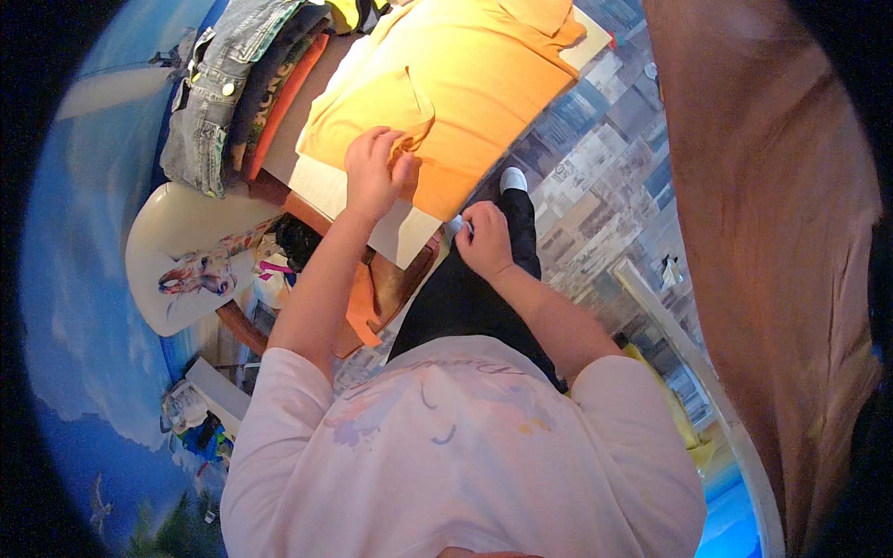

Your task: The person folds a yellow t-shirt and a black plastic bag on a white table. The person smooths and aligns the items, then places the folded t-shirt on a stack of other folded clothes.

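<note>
An orange-yellow cloth garment (pixel 481 104) lies spread over a pale board (pixel 317 183) before me, with one part folded over near its left side. My left hand (pixel 380 167) rests at the garment's lower left, fingers bent over a bunched bit of the cloth; whether they pinch it cannot be told. My right hand (pixel 483 237) is off the garment, just past its lower corner and above my black trousers (pixel 460 300). Its fingers are curled, and nothing plainly shows in them.
Left of the board lie folded grey denim (pixel 209 104) and other dark and red clothes. A white chair back (pixel 185 258) with a giraffe picture stands below them. Brown fabric (pixel 774 230) hangs at the right, beside patterned flooring (pixel 593 174).
</note>
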`<action>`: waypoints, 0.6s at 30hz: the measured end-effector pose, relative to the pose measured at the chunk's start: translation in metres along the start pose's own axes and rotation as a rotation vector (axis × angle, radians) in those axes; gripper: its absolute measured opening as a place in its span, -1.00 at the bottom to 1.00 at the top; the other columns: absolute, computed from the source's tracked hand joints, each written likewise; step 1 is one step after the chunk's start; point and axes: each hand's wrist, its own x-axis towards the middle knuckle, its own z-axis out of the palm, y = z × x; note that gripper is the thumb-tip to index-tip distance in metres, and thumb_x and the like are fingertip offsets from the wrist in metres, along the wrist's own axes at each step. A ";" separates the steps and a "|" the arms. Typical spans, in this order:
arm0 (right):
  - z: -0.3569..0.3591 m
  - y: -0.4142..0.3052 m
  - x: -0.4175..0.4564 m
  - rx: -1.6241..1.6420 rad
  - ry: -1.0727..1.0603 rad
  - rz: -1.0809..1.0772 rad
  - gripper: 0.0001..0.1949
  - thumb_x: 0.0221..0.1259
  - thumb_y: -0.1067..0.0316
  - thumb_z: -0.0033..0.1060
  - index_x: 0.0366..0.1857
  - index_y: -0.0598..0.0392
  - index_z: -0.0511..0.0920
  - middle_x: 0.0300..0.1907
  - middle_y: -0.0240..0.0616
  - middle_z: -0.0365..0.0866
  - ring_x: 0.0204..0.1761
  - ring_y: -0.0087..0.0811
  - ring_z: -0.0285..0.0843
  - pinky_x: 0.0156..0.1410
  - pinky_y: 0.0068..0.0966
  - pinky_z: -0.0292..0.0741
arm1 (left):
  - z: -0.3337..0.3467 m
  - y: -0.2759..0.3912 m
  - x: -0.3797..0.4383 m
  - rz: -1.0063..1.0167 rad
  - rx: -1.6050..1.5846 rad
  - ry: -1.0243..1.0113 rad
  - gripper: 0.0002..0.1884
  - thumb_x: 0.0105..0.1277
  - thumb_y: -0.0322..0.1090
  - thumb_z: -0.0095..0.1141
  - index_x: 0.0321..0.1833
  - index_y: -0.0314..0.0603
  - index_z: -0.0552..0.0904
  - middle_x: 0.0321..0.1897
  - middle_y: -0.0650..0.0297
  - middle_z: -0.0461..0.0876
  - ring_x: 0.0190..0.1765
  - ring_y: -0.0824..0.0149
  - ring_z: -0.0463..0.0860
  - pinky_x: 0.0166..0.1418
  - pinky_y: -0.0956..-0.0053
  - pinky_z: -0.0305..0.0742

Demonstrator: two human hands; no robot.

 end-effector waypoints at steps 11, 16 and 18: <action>-0.008 -0.027 0.069 -0.277 -0.179 -0.454 -0.61 0.10 0.45 0.27 0.07 -0.05 0.67 0.19 -0.14 0.60 0.36 -0.01 0.47 0.47 -0.02 0.38 | -0.003 -0.054 0.049 -0.151 0.038 -0.026 -0.67 0.30 -0.42 0.34 0.13 -0.14 0.70 0.11 0.04 0.70 0.19 -0.09 0.62 0.27 0.09 0.53; 0.000 -0.036 0.060 -0.241 -0.207 -0.521 -0.64 0.19 0.42 0.30 0.10 -0.01 0.69 0.19 -0.12 0.62 0.31 -0.03 0.55 0.44 -0.05 0.44 | 0.014 -0.042 0.098 -0.124 0.198 -0.127 -0.51 0.25 -0.34 0.41 0.27 -0.03 0.67 0.19 0.14 0.68 0.26 -0.01 0.60 0.37 0.05 0.47; 0.001 -0.037 0.066 -0.132 -0.203 -0.404 -0.63 0.21 0.40 0.31 0.14 0.00 0.67 0.15 -0.12 0.64 0.25 -0.02 0.59 0.36 -0.09 0.48 | 0.011 -0.045 0.107 -0.186 0.201 -0.204 -0.62 0.24 -0.32 0.42 0.13 -0.07 0.73 0.06 0.13 0.71 0.17 0.02 0.65 0.32 0.06 0.50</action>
